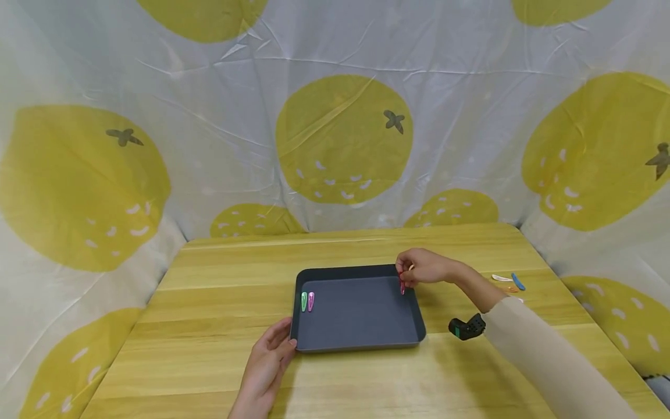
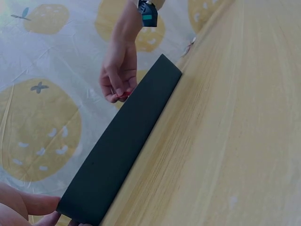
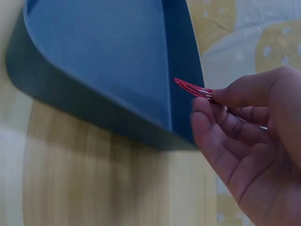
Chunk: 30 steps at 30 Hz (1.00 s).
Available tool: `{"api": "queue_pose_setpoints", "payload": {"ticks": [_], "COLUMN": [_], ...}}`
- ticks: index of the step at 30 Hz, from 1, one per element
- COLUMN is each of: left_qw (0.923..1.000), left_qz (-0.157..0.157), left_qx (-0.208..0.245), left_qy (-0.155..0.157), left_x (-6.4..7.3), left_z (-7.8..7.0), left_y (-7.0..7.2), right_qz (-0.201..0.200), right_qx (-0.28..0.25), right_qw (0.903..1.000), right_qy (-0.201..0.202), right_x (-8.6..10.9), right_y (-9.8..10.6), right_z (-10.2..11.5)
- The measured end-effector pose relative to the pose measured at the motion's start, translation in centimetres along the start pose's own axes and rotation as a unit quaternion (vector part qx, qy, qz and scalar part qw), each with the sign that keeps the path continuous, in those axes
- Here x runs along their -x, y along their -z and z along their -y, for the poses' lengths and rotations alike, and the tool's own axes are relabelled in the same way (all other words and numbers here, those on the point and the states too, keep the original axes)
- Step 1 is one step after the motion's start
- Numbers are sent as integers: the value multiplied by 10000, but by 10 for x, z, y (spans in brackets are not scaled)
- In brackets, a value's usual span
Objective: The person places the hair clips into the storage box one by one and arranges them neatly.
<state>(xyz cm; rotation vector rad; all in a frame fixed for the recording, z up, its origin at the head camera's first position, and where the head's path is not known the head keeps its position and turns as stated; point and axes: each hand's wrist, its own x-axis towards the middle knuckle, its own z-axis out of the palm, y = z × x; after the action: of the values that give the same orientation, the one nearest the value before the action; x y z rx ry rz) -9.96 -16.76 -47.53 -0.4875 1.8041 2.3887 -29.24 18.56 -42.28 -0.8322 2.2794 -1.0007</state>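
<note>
A dark grey rectangular tray [image 1: 361, 314] lies on the table. My right hand [image 1: 423, 267] is at its far right corner and pinches a red snap hair clip [image 3: 194, 89] between thumb and fingers. The clip's narrow end points out over the tray. Inside, near the left wall, a green hair clip [image 1: 304, 301] and a pink hair clip [image 1: 311, 301] lie side by side. My left hand [image 1: 269, 361] holds the tray's near left corner, with the thumb [image 2: 42, 205] against the wall and other fingertips under the lower edge.
Right of the tray, on the wooden table [image 1: 220, 302], lie a white clip [image 1: 501, 278], a blue clip [image 1: 518, 281] and an orange clip [image 1: 510, 289]. A black wrist camera [image 1: 467, 327] sits by the right sleeve. A lemon-patterned curtain [image 1: 460, 134] surrounds the table's back and sides.
</note>
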Motion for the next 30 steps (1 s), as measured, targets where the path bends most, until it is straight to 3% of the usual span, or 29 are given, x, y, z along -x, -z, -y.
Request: {"api": "queue_pose_setpoints", "payload": {"ticks": [9, 30], "left_qw": [10000, 10000], "left_qz": [-16, -40], "left_qx": [5, 3], "left_qy": [-56, -16], "left_x": [0, 0], "left_z": [0, 0], "left_y": [2, 0], "right_qz": [275, 377], "right_qx": [564, 580], "right_qw": [9971, 9949], "right_qy": [442, 739], "right_x": [-26, -65], "right_y": [-21, -49], "right_z": [28, 55]}}
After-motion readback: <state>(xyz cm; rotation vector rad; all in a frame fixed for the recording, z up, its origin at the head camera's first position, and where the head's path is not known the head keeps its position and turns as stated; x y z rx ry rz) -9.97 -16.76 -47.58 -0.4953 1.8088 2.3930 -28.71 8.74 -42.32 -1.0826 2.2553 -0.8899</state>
